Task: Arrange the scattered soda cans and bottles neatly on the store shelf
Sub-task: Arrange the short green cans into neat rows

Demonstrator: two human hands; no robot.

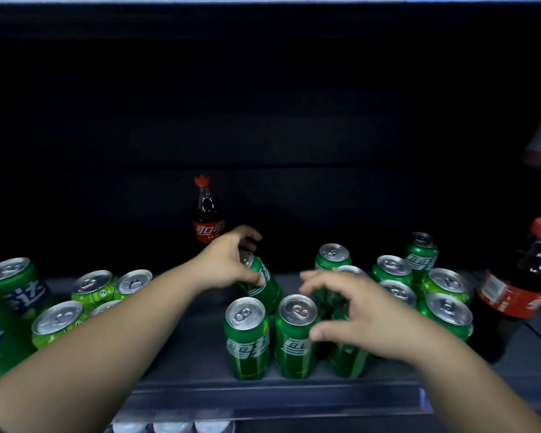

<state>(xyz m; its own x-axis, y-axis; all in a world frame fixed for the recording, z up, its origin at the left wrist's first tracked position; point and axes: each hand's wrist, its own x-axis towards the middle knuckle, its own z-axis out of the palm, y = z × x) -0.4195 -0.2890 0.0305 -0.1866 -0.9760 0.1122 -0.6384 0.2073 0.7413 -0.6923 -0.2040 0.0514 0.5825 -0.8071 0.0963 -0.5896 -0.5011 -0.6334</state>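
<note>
A: Dark back panel, with a smooth grey shelf (194, 348) in front of it. Where is the can being handled?
B: Centre of the frame. The left hand (228, 260) grips a tilted green can (260, 285) from above, fingers and thumb curled round its top end.
A: And the other of the hands?
B: The right hand (366, 314) is lower right of centre, fingers spread and bent over a cluster of upright green cans (447, 284). It is blurred, so I cannot tell if it holds one. Its thumb is beside one of the two front cans (295, 335), which stand side by side near the shelf edge.
A: How many in the cluster?
B: About eight, some hidden by the hand. All are glossy metal cylinders with silver pull-tab lids.
A: Left of the frame?
B: Paler green cans with blue labels (58, 320), at least six, some cut by the frame edge.
A: Bottles?
B: Two, in clear plastic with red caps and labels. The small cola bottle (206, 214) stands upright at the back centre, and the large cola bottle (519, 285) is at the right edge.
</note>
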